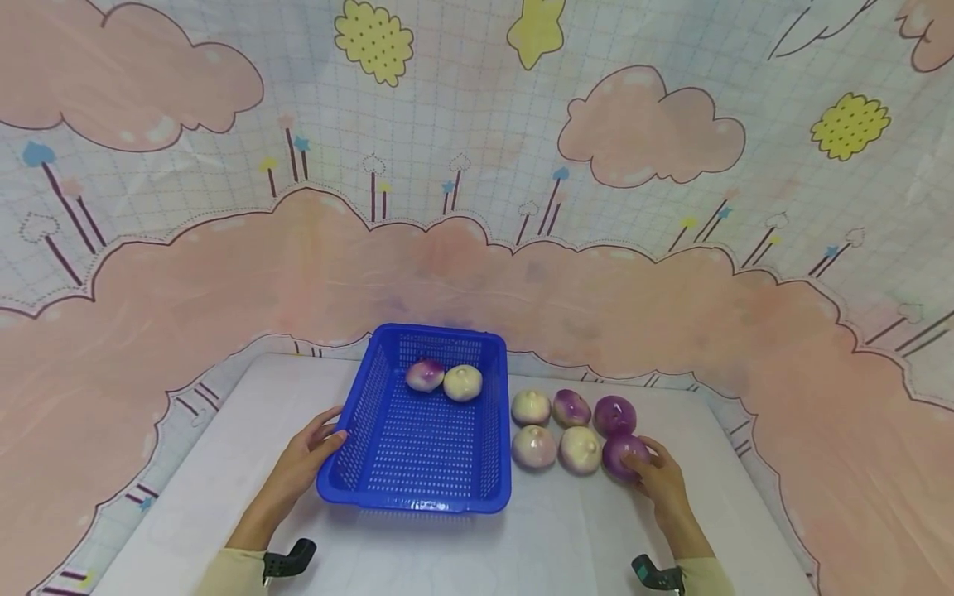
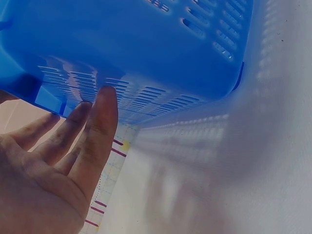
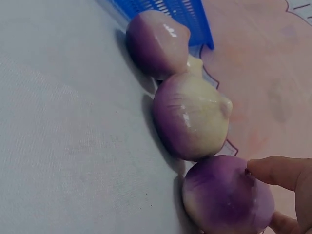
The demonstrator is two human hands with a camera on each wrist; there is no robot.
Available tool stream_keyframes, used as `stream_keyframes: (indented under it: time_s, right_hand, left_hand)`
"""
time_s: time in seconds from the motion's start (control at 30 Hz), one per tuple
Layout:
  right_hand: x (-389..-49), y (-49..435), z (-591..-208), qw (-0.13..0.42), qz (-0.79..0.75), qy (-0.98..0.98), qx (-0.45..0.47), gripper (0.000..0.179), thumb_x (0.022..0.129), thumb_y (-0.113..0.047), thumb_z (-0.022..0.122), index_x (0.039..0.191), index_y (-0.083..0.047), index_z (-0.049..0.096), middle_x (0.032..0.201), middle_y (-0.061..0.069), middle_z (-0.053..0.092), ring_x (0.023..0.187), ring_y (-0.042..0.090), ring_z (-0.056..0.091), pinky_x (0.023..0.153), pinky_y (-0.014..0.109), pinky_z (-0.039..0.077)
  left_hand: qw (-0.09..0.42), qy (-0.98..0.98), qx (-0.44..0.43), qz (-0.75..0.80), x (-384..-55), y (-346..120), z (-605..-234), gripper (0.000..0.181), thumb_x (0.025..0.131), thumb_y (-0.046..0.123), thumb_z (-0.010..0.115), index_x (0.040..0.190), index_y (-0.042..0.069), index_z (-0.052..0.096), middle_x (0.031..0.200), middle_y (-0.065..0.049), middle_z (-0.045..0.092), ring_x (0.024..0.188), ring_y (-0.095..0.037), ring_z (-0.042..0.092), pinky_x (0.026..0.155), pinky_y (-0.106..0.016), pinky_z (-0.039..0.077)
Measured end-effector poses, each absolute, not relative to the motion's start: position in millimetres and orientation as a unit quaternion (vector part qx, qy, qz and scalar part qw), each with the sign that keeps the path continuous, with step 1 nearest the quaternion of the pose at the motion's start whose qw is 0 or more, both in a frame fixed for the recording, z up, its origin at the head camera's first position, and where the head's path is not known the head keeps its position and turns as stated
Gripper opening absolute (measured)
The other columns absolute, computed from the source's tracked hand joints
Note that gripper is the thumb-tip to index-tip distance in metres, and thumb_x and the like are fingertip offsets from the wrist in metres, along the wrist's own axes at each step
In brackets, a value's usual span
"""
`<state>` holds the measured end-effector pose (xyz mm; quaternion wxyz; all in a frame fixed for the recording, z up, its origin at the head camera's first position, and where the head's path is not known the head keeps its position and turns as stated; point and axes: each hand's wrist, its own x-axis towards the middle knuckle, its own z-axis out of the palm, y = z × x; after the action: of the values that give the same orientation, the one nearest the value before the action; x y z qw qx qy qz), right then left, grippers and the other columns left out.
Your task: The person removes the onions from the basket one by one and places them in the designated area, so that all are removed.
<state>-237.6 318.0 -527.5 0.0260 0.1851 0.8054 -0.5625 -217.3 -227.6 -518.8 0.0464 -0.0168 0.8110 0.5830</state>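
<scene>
A blue plastic basket [image 1: 417,505] stands on the white table, with two purple-and-white turnips inside: a pinkish one [image 1: 425,375] and a cream one [image 1: 463,383]. My left hand [image 1: 301,451] holds the basket's left side, thumb at the rim and fingers [image 2: 105,112] against the slotted outer wall. To the right of the basket, several turnips sit in two rows. My right hand [image 1: 662,476] grips the purple turnip [image 1: 620,457] at the near right end, thumb on its dark stem spot in the right wrist view. Beside that one are a cream turnip [image 3: 195,119] and a pinkish turnip [image 3: 156,41].
In the back row are a cream turnip [image 1: 531,407], a purple-and-white turnip [image 1: 571,407] and a dark purple turnip [image 1: 614,415]. The white table [image 1: 566,538] meets a printed cloth backdrop [image 1: 447,273] behind. A dark wrist device [image 1: 291,559] is strapped at each sleeve.
</scene>
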Motion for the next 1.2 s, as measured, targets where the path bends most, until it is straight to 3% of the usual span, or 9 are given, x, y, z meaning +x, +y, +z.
stream_keyframes:
  time_s: [0.2, 0.4, 0.53, 0.7, 0.97, 1.03, 1.2]
  right_hand:
    - [-240.6, 321.3, -529.2, 0.026, -0.554, 0.810, 0.189, 0.069, 0.095, -0.025, 0.061, 0.152, -0.005, 0.027, 0.147, 0.032, 0.037, 0.117, 0.030, 0.058, 0.095, 0.036, 0.055]
    - [-236.9, 326.7, -520.7, -0.009, -0.577, 0.796, 0.181, 0.068, 0.095, -0.017, 0.060, 0.152, -0.003, 0.026, 0.154, 0.030, 0.031, 0.137, 0.039, 0.042, 0.113, 0.051, 0.038]
    - [-229.3, 327.4, -506.2, -0.044, -0.580, 0.794, 0.175, 0.069, 0.095, -0.016, 0.061, 0.152, -0.004, 0.026, 0.157, 0.026, 0.029, 0.143, 0.040, 0.032, 0.117, 0.054, 0.030]
    - [-218.8, 321.7, -483.4, -0.079, -0.573, 0.799, 0.162, 0.068, 0.096, -0.022, 0.064, 0.152, -0.006, 0.029, 0.157, 0.021, 0.031, 0.145, 0.037, 0.031, 0.119, 0.052, 0.029]
    - [-207.5, 299.2, -449.0, -0.090, -0.593, 0.791, 0.116, 0.066, 0.095, -0.023, 0.065, 0.151, -0.008, 0.032, 0.157, 0.014, 0.033, 0.145, 0.033, 0.034, 0.120, 0.051, 0.029]
    - [-205.9, 292.0, -442.4, -0.088, -0.594, 0.793, 0.106, 0.066, 0.095, -0.022, 0.066, 0.150, -0.009, 0.033, 0.157, 0.013, 0.034, 0.144, 0.032, 0.036, 0.119, 0.047, 0.031]
    - [-205.3, 276.3, -433.4, -0.079, -0.599, 0.792, 0.082, 0.062, 0.094, -0.017, 0.066, 0.148, -0.010, 0.036, 0.156, 0.009, 0.036, 0.136, 0.024, 0.043, 0.098, 0.013, 0.046]
  left_hand:
    - [0.046, 0.811, -0.015, 0.583, -217.4, -227.6, -518.5, 0.067, 0.101, 0.042, 0.051, 0.156, 0.016, 0.023, 0.157, -0.027, 0.031, 0.141, -0.050, 0.035, 0.110, -0.064, 0.035]
    - [0.043, 0.811, -0.015, 0.584, -217.9, -227.6, -518.1, 0.068, 0.100, 0.044, 0.051, 0.156, 0.016, 0.023, 0.156, -0.027, 0.032, 0.141, -0.050, 0.035, 0.110, -0.063, 0.035]
    - [0.043, 0.812, -0.014, 0.582, -218.0, -227.9, -518.1, 0.069, 0.100, 0.044, 0.052, 0.156, 0.016, 0.024, 0.156, -0.027, 0.032, 0.141, -0.050, 0.035, 0.109, -0.063, 0.035]
    - [0.043, 0.811, -0.012, 0.584, -217.7, -228.1, -518.2, 0.069, 0.100, 0.044, 0.052, 0.156, 0.016, 0.024, 0.156, -0.027, 0.032, 0.141, -0.050, 0.035, 0.110, -0.063, 0.035]
    - [0.037, 0.812, -0.012, 0.582, -217.2, -228.4, -516.8, 0.066, 0.100, 0.042, 0.052, 0.155, 0.016, 0.025, 0.155, -0.027, 0.034, 0.140, -0.050, 0.037, 0.110, -0.064, 0.035]
    - [0.038, 0.812, -0.011, 0.583, -217.0, -228.3, -516.9, 0.066, 0.101, 0.042, 0.052, 0.155, 0.016, 0.025, 0.155, -0.027, 0.033, 0.140, -0.050, 0.036, 0.110, -0.064, 0.035]
    - [0.041, 0.812, -0.012, 0.582, -216.0, -228.1, -517.2, 0.068, 0.100, 0.044, 0.052, 0.156, 0.016, 0.024, 0.156, -0.027, 0.032, 0.141, -0.050, 0.035, 0.110, -0.064, 0.034]
